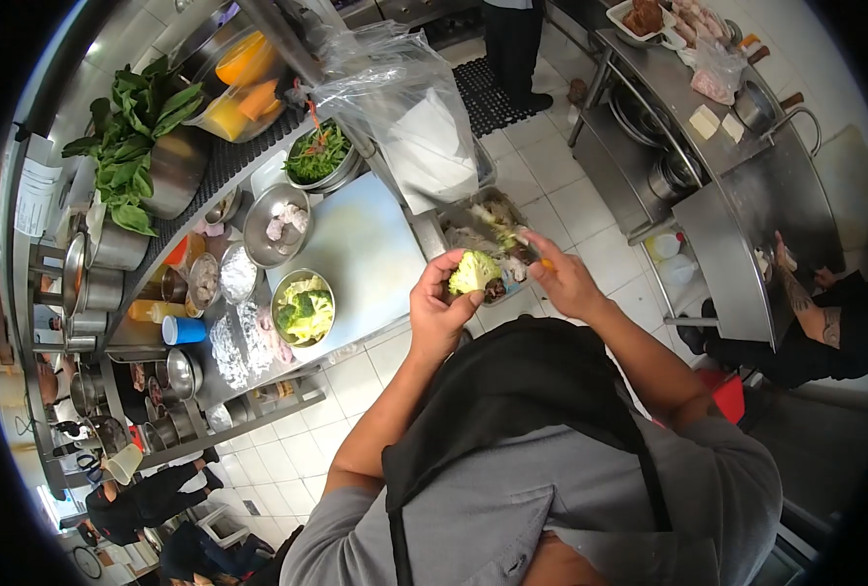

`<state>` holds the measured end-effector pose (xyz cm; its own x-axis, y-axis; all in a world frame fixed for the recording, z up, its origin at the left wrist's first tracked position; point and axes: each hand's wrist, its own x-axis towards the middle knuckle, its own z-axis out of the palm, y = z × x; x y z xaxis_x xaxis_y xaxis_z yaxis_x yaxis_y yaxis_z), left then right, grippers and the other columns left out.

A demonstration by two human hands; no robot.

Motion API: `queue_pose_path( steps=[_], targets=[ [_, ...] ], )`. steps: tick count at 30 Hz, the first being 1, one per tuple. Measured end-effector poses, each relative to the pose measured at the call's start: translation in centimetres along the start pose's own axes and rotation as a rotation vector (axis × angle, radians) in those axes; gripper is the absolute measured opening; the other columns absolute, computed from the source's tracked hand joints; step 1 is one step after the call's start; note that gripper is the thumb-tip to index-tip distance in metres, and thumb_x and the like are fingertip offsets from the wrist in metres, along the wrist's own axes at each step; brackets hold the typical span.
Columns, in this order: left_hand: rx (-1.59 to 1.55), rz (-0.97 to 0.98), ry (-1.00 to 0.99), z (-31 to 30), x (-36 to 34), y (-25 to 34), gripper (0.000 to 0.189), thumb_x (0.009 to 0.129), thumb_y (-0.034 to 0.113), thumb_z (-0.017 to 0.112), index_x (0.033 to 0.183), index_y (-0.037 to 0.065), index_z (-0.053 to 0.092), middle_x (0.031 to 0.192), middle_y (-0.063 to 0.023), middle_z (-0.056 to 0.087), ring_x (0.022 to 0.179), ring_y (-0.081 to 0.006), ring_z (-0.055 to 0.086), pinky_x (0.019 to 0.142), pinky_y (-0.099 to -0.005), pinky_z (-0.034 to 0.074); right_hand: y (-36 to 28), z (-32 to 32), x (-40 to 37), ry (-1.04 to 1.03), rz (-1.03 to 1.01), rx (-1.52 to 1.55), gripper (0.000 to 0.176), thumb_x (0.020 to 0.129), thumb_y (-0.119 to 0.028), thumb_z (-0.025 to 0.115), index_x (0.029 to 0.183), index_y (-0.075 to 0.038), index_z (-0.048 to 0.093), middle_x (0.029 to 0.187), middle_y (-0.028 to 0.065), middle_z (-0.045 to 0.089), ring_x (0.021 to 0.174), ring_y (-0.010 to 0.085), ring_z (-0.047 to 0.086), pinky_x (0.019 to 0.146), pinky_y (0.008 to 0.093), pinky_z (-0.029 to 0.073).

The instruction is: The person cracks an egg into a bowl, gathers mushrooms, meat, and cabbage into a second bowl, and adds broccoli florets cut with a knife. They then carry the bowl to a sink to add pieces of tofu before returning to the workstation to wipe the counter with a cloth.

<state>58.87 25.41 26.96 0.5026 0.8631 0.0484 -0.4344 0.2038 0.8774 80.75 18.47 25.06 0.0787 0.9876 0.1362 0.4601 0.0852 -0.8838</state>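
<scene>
- Now: veg chunk (pixel 475 272), pale green, held up over tray (pixel 492 207), just off the counter edge.
- Gripped in L hand (pixel 442 305), fingers curled round it from below.
- R hand (pixel 563 281) closed on knife (pixel 483 223), blade by chunk's top.
- Beside, to L: white board (pixel 365 249), w/ bowl (pixel 275 313) of cut greens touching its corner.
- Beyond board: clear plastic bag (pixel 404 107).

White tiled floor (pixel 590 210) runs between steel counters (pixel 746 230), black mat (pixel 487 93) beyond.

Left hand (pixel 441 313), right hand (pixel 563 278), grips closed
</scene>
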Motion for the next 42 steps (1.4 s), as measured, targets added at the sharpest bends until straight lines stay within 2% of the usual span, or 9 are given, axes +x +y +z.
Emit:
queue_pose_path(
  steps=[2, 5, 9, 12, 16, 25, 30, 34, 42],
  targets=[
    [-0.042, -0.051, -0.025, -0.8, 0.1, -0.2, 0.054, 0.079, -0.005, 0.068, 0.13, -0.002, 0.05, 0.118, -0.009, 0.06, 0.108, -0.0161, 0.057, 0.096, -0.0293, 0.045, 2.4, 0.1, -0.1, 0.108, -0.023, -0.035, 0.055, 0.1, -0.044, 0.049, 0.143, -0.011, 0.042, 0.092, 0.0163, 0.068, 0.082, 0.0304, 0.068, 0.077, 0.0385, 0.051],
    [-0.219, -0.187, -0.068, -1.5, 1.1, 0.1, 0.061, 0.077, -0.005, 0.067, 0.133, -0.001, 0.047, 0.118, -0.0101, 0.06, 0.11, -0.018, 0.058, 0.098, -0.0307, 0.044, 0.9, -1.2, -0.5, 0.01, 0.168, 0.0, 0.058, 0.1, -0.046, 0.048, 0.144, -0.009, 0.039, 0.081, 0.0133, 0.064, 0.073, 0.0262, 0.062, 0.072, 0.0359, 0.048],
    [-0.252, -0.184, 0.042, -1.0, 2.5, 0.4, 0.055, 0.077, 0.002, 0.066, 0.129, -0.002, 0.048, 0.116, -0.0137, 0.062, 0.106, -0.0231, 0.06, 0.097, -0.0343, 0.045, 0.2, -0.6, 0.4, 0.032, 0.242, -0.012, 0.061, 0.099, -0.047, 0.049, 0.145, -0.008, 0.036, 0.074, 0.0115, 0.058, 0.067, 0.022, 0.057, 0.068, 0.0339, 0.046],
    [-0.199, -0.171, 0.085, -1.4, 3.6, -0.5, 0.05, 0.078, 0.002, 0.066, 0.125, -0.001, 0.05, 0.115, -0.0124, 0.062, 0.105, -0.0224, 0.061, 0.095, -0.0341, 0.046, -0.1, 0.1, 1.3, 0.023, 0.225, 0.062, 0.062, 0.099, -0.048, 0.049, 0.145, -0.008, 0.035, 0.075, 0.0123, 0.059, 0.069, 0.0217, 0.058, 0.069, 0.0341, 0.046],
    [-0.218, -0.187, -0.016, -1.3, 3.8, -0.3, 0.046, 0.083, 0.007, 0.063, 0.127, 0.0, 0.052, 0.117, -0.0103, 0.063, 0.105, -0.0203, 0.061, 0.093, -0.0337, 0.046, -1.7, 0.3, 1.7, 0.025, 0.103, 0.091, 0.064, 0.098, -0.05, 0.049, 0.145, -0.008, 0.035, 0.074, 0.0126, 0.059, 0.068, 0.0225, 0.058, 0.068, 0.0346, 0.047],
    [-0.225, -0.17, -0.014, -0.8, 3.3, -0.2, 0.053, 0.085, 0.01, 0.063, 0.135, 0.002, 0.047, 0.118, -0.0074, 0.061, 0.106, -0.0189, 0.06, 0.095, -0.0337, 0.047, -4.7, 0.7, 1.6, -0.107, -0.102, 0.043, 0.065, 0.096, -0.052, 0.051, 0.143, -0.008, 0.04, 0.069, 0.0096, 0.058, 0.063, 0.0246, 0.06, 0.063, 0.0352, 0.048],
    [-0.225, -0.117, 0.039, -0.7, 2.9, -0.5, 0.05, 0.086, 0.005, 0.065, 0.132, 0.003, 0.044, 0.116, -0.0057, 0.059, 0.101, -0.0134, 0.061, 0.086, -0.0257, 0.05, -5.2, 0.9, 1.9, -0.132, -0.173, 0.013, 0.062, 0.096, -0.049, 0.053, 0.14, -0.007, 0.044, 0.08, 0.0127, 0.063, 0.067, 0.0255, 0.063, 0.064, 0.0367, 0.051],
    [-0.217, -0.099, 0.008, -0.7, 3.0, -0.6, 0.047, 0.087, 0.004, 0.064, 0.129, 0.003, 0.044, 0.117, -0.0068, 0.058, 0.101, -0.0142, 0.06, 0.084, -0.0262, 0.051, -5.3, 0.9, 2.1, -0.103, -0.241, 0.03, 0.059, 0.096, -0.049, 0.053, 0.138, -0.008, 0.047, 0.093, 0.0146, 0.066, 0.071, 0.026, 0.065, 0.066, 0.0365, 0.053],
    [-0.242, -0.072, -0.014, -0.5, 3.1, -1.0, 0.043, 0.087, 0.004, 0.062, 0.127, 0.002, 0.045, 0.117, -0.008, 0.057, 0.103, -0.0154, 0.059, 0.086, -0.0279, 0.051, -5.9, 0.5, 2.1, -0.147, -0.216, 0.017, 0.057, 0.096, -0.049, 0.053, 0.137, -0.009, 0.049, 0.097, 0.0141, 0.067, 0.073, 0.0266, 0.066, 0.066, 0.0367, 0.053]
  ],
)
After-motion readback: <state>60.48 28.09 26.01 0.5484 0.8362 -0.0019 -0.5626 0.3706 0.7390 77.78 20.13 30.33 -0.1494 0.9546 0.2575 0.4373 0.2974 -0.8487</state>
